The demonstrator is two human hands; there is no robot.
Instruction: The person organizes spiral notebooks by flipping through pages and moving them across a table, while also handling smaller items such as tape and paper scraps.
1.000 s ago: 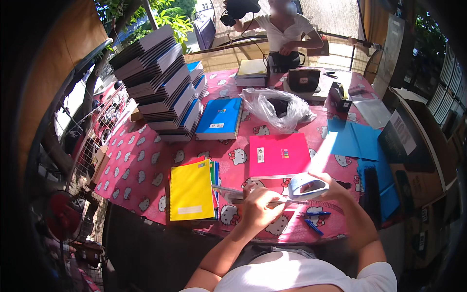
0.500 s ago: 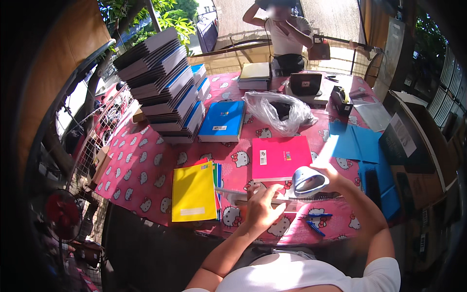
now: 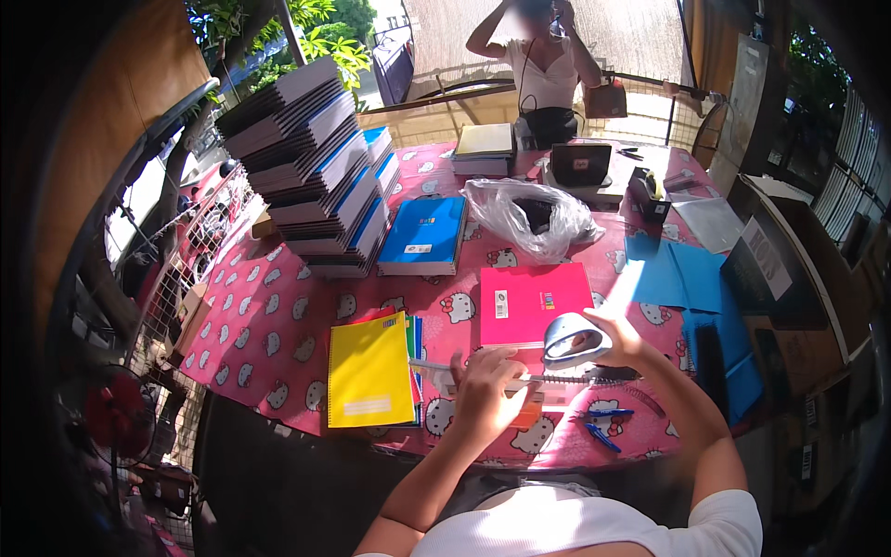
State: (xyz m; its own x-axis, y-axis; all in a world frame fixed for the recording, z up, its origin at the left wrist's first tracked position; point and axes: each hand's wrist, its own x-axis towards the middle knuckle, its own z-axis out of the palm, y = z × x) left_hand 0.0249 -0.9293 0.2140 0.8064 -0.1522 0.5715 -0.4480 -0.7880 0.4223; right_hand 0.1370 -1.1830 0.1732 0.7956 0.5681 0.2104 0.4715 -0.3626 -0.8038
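My left hand [image 3: 487,385] is closed on what looks like a spiral-bound notebook [image 3: 608,379], seen nearly edge-on, its coil running to the right. A small orange patch [image 3: 526,415] shows below that hand. My right hand [image 3: 614,339] grips a pale blue-grey object [image 3: 574,342] with an oval hollow facing me; its kind is unclear. Just beyond lies a pink notebook [image 3: 534,302], apparently on top of others. Left of my left hand, a yellow spiral notebook [image 3: 369,371] covers several coloured ones. Two blue pens [image 3: 603,436] rest near the table's front edge.
A tall notebook stack [image 3: 306,176] leans at the far left, beside blue notebooks [image 3: 424,232]. A clear plastic bag [image 3: 538,218], a tape dispenser [image 3: 648,195], blue sheets [image 3: 673,274] and a cardboard box [image 3: 784,269] stand around. Across the table is another person [image 3: 543,74].
My right hand has shifted left and slightly down with the pale object, over the notebook. My left hand has moved slightly left. The other person now has both hands up at their head.
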